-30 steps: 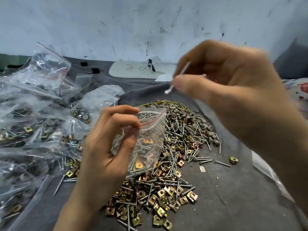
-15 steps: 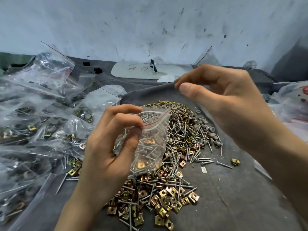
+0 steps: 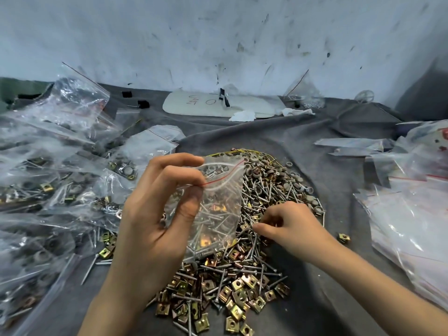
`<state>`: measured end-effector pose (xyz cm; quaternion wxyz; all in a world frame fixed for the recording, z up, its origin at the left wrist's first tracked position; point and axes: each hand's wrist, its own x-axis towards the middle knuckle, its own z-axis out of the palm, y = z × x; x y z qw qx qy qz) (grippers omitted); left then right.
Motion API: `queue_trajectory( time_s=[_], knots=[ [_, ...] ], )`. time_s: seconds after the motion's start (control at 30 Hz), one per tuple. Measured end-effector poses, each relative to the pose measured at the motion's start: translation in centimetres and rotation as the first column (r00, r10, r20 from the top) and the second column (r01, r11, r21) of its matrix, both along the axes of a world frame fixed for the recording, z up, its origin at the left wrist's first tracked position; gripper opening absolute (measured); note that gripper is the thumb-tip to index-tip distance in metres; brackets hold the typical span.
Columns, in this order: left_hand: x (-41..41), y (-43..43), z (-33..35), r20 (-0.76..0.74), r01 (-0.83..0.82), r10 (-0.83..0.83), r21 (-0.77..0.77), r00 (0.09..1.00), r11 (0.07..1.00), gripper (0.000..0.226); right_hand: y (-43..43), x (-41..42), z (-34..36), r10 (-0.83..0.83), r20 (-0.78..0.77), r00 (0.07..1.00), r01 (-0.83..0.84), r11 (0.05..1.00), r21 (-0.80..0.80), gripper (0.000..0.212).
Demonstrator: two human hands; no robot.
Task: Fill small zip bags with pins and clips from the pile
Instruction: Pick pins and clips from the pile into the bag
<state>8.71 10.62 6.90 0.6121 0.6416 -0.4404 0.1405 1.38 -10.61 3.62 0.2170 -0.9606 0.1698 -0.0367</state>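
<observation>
Grey cloth (image 3: pixel 315 299) — left hand (image 3: pixel 150 229) pinches the zip bag (image 3: pixel 218 209); right hand (image 3: pixel 291 226), fingers (image 3: pixel 278 214) curled, pinches the pile (image 3: pixel 230 287).

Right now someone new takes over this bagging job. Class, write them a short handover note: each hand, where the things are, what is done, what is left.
Left hand: pinches the zip bag at its mouth, which looks open, above the pile.
Right hand: down on the pile, fingers curled among the pins; whether it grips one is unclear.
Done: the bag holds some pins and clips; filled bags lie at the left.
Left: add more, seal the bag, then fill the flat bags at the right, which look empty.
</observation>
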Motion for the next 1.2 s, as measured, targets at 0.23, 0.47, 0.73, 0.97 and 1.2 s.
queue_trajectory(
  time_s=[0.23, 0.47, 0.73, 0.97, 1.2],
  knots=[
    [-0.2, 0.0, 0.2, 0.015, -0.014, 0.013, 0.029, 1.000, 0.999, 0.011, 1.1, 0.6, -0.1, -0.063, -0.053, 0.997, 0.069, 0.990, 0.126, 0.013],
    [-0.4, 0.2, 0.4, 0.021, -0.016, 0.015, 0.035, 1.000, 0.999, 0.011, 1.7, -0.7, 6.6, -0.150, 0.494, 0.856, -0.129, 0.865, 0.486, 0.015],
    [-0.9, -0.4, 0.6, 0.081, -0.016, 0.012, 0.052, 0.997, 0.999, 0.011, 5.8, 0.1, 13.5, 0.265, 0.688, 0.676, -0.465, 0.877, 0.119, 0.008],
    [-0.5, 0.1, 0.6, 0.044, -0.015, 0.014, 0.031, 0.999, 0.999, 0.010, 2.0, 0.5, 10.0, 0.065, 0.673, 0.737, -0.269, 0.941, 0.204, 0.007],
    [-0.3, 0.4, 0.6, 0.040, -0.042, 0.041, 0.025, 0.998, 0.999, 0.010, 1.3, 0.7, 0.7, 0.067, -0.017, 0.998, -0.066, 0.997, 0.040, 0.015]
  ],
)
